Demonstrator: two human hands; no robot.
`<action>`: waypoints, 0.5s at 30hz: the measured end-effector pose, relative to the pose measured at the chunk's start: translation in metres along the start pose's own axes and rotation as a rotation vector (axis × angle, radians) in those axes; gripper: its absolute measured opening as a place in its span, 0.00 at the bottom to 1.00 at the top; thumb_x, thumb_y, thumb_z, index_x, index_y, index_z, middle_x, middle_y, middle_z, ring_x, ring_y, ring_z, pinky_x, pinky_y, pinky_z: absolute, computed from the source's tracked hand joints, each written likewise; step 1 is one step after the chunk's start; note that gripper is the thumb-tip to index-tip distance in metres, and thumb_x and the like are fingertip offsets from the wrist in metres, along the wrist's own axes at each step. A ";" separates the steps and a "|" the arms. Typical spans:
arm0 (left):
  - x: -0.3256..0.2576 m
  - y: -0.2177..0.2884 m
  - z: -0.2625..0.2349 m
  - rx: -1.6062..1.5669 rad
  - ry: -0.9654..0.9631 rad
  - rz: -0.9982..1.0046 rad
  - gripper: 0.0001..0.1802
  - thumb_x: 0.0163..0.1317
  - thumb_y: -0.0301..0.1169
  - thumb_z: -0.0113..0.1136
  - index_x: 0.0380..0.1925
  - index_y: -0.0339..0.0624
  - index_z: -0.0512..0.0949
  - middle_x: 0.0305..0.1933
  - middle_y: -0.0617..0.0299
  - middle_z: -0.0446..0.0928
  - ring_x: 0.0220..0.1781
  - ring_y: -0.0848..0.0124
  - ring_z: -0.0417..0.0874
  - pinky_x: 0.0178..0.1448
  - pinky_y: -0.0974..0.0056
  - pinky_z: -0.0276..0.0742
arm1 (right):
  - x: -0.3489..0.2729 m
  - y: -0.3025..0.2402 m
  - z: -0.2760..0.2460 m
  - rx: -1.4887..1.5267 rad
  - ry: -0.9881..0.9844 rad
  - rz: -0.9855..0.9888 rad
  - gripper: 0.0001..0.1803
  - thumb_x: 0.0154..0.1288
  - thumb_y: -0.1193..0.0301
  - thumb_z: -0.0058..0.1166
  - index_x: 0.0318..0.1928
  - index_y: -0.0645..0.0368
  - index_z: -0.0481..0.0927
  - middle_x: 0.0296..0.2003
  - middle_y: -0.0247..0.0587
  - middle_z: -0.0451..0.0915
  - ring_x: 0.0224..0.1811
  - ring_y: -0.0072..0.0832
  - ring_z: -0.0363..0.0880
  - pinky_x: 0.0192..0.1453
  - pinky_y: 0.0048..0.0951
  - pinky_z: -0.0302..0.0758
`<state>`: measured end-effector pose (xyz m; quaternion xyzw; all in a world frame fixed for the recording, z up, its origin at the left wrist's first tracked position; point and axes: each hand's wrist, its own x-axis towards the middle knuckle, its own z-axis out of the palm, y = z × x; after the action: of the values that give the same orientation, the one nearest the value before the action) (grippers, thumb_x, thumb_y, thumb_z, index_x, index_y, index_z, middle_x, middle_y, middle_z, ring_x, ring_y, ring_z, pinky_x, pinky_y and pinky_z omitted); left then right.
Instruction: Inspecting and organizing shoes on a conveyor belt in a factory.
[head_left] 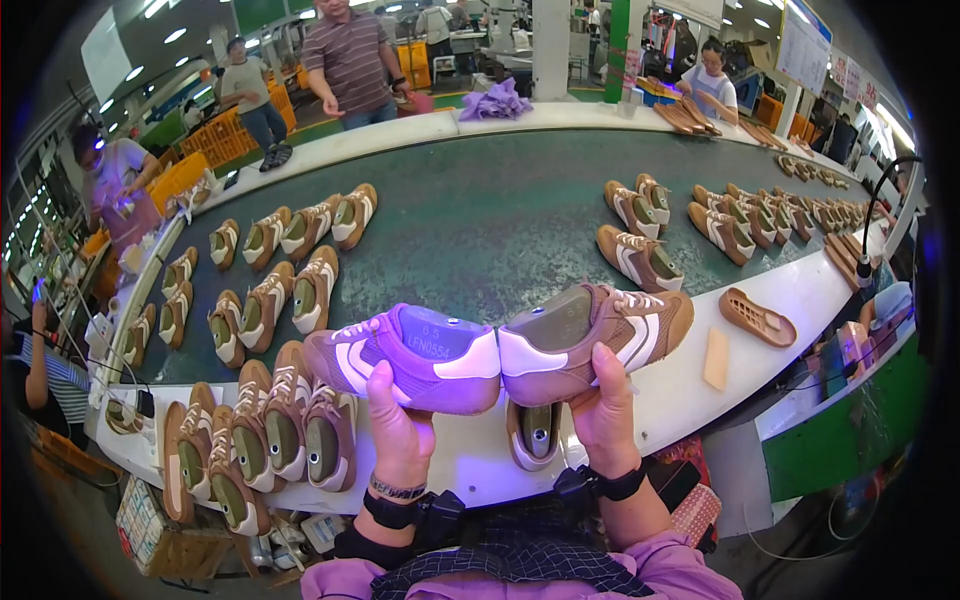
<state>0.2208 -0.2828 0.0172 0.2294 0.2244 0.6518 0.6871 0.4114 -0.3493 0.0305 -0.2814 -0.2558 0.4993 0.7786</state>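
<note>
My left hand (401, 430) is closed on a brown sneaker (418, 375) with white stripes and laces, its toe pointing left. My right hand (604, 420) grips a matching sneaker (570, 345), toe pointing right. Both are raised above the white ledge, and their heels touch or nearly touch in the middle. A green shoe last fills each opening. Purple light falls over the left sneaker and part of my left hand. Below and between them, another shoe (533, 440) with a last inside stands on the ledge, partly hidden by the raised pair.
Several sneakers (290, 410) crowd the ledge (400, 470) at left. A brown shoe sole (757, 317) and a tan flat piece (716, 358) lie at right. Rows of sneakers stand on the green conveyor belt (480, 200). Co-workers are across the belt, beside a purple cloth (496, 101).
</note>
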 end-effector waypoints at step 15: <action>-0.001 -0.004 0.002 0.043 0.003 0.043 0.30 0.61 0.44 0.57 0.62 0.47 0.66 0.60 0.63 0.72 0.62 0.66 0.72 0.68 0.57 0.65 | 0.003 -0.008 -0.008 -0.071 -0.009 0.010 0.27 0.66 0.61 0.53 0.60 0.62 0.67 0.53 0.41 0.76 0.54 0.30 0.77 0.58 0.37 0.76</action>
<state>0.2247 -0.2835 0.0166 0.2478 0.2345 0.6620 0.6673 0.4232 -0.3508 0.0309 -0.3076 -0.2755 0.4951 0.7645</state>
